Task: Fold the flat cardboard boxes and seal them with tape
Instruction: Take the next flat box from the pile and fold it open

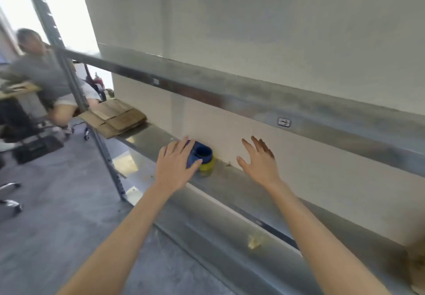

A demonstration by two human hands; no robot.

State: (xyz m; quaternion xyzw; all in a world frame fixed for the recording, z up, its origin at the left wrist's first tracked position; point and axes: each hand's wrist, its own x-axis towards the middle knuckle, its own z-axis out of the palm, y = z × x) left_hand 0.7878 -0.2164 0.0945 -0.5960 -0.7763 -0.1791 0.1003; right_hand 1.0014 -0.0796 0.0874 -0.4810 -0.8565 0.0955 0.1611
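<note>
A person's bare forearms reach onto a galvanised metal shelf [232, 181], its dull grey sheet scuffed and flecked with scraps. The left hand [174, 163] lies over a blue plastic tape dispenser [203, 153] with a rounded, cup-like end, the fingers [181, 145] nearly straight and released across its top and the thumb touching its near side. It is not clenched round it. A yellow-green roll [208, 166] sits just beside and under the dispenser, against the pale wall [253, 30].

The right hand [259, 161] hovers apart from the dispenser, palm down above the shelf, fingers spread and released, holding nothing.

The flat cardboard boxes [115, 117], brown and corrugated, rest in a low, slightly fanned stack at the far left end of the same shelf, well apart from both hands and overhanging its front edge.

A second steel shelf beam [230, 92] crosses above, fixed to a perforated upright post [69, 69]. Beyond the post, blurred, another person [46, 74] in a grey top sits above a smooth grey floor [57, 214], near the chrome legs of a wheeled chair [11, 202]
</note>
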